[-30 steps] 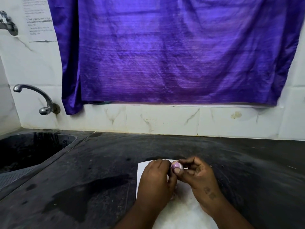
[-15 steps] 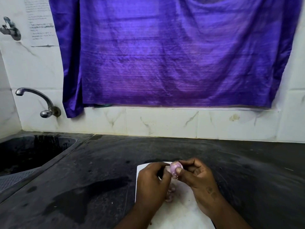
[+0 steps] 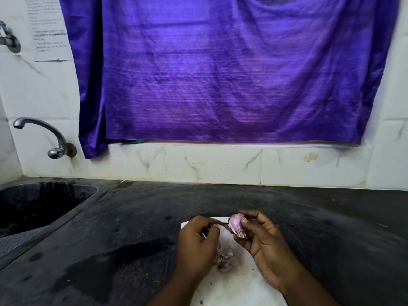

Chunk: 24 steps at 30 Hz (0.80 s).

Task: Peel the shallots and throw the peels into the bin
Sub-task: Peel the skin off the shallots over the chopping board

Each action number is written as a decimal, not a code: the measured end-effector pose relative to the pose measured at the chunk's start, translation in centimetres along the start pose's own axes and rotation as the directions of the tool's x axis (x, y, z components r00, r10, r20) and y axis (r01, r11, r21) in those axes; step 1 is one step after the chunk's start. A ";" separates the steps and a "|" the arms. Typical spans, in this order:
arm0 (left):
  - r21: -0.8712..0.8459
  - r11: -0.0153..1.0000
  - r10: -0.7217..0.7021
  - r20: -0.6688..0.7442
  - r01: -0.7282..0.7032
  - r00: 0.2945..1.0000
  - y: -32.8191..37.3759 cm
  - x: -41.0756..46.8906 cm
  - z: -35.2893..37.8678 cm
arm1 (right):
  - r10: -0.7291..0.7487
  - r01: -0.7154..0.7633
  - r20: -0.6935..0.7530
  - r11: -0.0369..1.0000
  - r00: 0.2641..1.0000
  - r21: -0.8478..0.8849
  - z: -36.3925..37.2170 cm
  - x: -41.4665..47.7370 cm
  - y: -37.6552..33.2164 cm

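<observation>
My right hand pinches a pale pink shallot between thumb and fingertips, held above a white cutting board. My left hand is just to its left, fingers closed on a thin strip of peel that still reaches toward the shallot. A small heap of purple peels lies on the board between my hands. No bin is in view.
The board rests on a dark stone counter with damp patches. A black sink with a metal tap is at the left. White tiles and a purple cloth cover the wall behind.
My hands have drawn apart: the left hand moved left and pulled a strip of peel off the shallot. The peel heap between them has come into view.
</observation>
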<state>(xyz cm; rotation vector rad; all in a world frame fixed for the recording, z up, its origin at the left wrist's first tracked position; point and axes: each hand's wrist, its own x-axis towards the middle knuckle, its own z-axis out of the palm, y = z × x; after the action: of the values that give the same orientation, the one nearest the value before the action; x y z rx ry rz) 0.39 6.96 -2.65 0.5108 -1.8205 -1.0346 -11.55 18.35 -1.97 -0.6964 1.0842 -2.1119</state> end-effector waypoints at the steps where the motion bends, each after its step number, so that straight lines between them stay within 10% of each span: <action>1: 0.092 0.994 0.051 0.026 -0.053 0.998 -0.1 -0.2 0.1 | -0.001 0.001 0.006 1.000 1.000 -0.026 0.0 0.0 0.1; 24: 0.452 0.799 0.333 0.218 -0.397 0.917 -0.7 -0.2 0.5 | -0.058 0.079 0.080 0.955 0.995 -0.286 0.2 -0.3 0.3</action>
<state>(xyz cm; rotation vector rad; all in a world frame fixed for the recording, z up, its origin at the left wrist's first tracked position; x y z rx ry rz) -0.05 6.95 -3.45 0.3651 -2.1992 -0.3359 -11.11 18.37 -2.19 -0.9517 1.3621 -1.9879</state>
